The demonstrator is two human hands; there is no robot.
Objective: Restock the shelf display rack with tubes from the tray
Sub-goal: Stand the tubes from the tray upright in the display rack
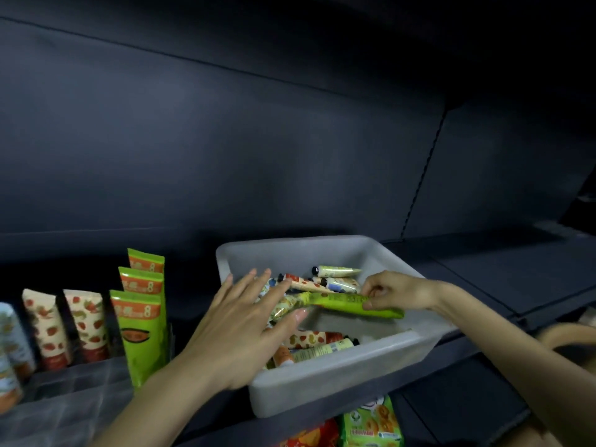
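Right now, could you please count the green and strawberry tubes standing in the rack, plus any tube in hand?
Green tubes standing in the rack: 3
Strawberry tubes standing in the rack: 2
Green tube pinched by the right hand: 1
Total: 6
Edge tubes at far left are cut off, so left out.

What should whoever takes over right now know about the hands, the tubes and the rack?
Left hand: open, fingers straight, spread over the left side of the tray; I cannot tell if it touches anything.
Right hand: pinches a green tube held across the tray, just above the pile.
Tray: many loose tubes remain inside.
Rack, to the left: three green tubes stand in one row, with strawberry-print tubes beside them.
Left to do: probably stand the held tube in the green row, then keep moving tubes across.
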